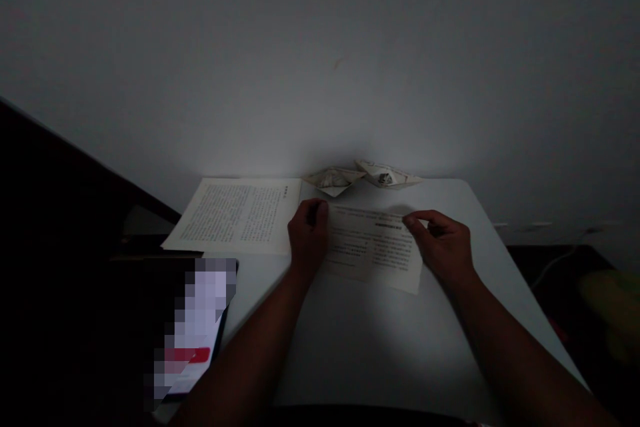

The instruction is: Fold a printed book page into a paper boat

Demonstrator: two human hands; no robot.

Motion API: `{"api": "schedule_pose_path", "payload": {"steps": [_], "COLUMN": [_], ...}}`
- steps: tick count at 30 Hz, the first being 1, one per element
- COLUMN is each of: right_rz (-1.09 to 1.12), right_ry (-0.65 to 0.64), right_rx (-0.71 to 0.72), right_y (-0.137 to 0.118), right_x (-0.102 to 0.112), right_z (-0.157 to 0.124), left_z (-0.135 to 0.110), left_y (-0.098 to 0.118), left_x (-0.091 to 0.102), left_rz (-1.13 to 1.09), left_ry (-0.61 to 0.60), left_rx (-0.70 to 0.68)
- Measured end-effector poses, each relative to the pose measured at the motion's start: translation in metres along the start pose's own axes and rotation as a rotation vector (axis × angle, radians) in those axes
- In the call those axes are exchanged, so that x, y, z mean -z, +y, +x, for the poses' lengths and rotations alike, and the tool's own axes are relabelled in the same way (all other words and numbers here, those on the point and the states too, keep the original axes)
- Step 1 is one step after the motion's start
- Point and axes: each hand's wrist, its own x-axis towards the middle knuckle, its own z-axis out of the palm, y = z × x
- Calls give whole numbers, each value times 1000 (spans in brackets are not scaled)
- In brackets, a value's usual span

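Observation:
A printed sheet of paper (373,250) is stretched between my two hands, over the white table. My left hand (309,230) pinches its far left corner, the fingers curled round. With thumb and fingertips closed, my right hand (443,240) grips the far right corner. The near edge of the sheet hangs toward me, and a crease line shows near its middle. Just beyond it stand two folded paper boats, the left boat (334,180) and the right boat (390,175), their tips touching or nearly so.
Left of my hands lie printed pages (235,217) on the table (360,353). A lit tablet or phone (197,333), partly blurred out, rests at the table's left edge. The wall (350,80) rises right behind the boats. A pale cable (560,259) runs at the right.

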Motion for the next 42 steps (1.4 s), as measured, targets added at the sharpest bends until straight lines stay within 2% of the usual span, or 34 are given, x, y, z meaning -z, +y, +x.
{"api": "schedule_pose_path", "payload": {"steps": [7,11,14,19,23,25,30,33,36,39,42], "right_rz": [60,123,208,523,702,750,841,831,783,594,316], "right_ry": [138,201,229,201,138,152,186,116,60,125,223], "right_rx": [-34,-81,-143,-255,-273,-279,-338,-325,-286,-242,-142], "right_y": [2,-1,-3,3,6,5,1,0,1,3,0], "right_x": [1,2,2,-6,-10,-11,-10,-11,-11,-8,-6], "right_z": [2,4,6,5,5,6,6,5,4,2,-2], "left_z": [-4,-3,-2,-5,-8,-9,-10,-11,-11,-11,-10], "left_y": [-1,-6,-7,-3,1,1,2,2,-2,-3,1], "left_x": [0,3,2,-2,-6,-7,-8,-9,-10,-9,-5], "left_rz": [-205,-197,-254,-382,-475,-475,-370,-283,-316,-338,-189], "left_ry": [-164,-151,-171,-241,-272,-314,-459,-470,-433,-330,-210], "left_rx": [37,25,83,233,366,364,250,258,280,256,94]}}
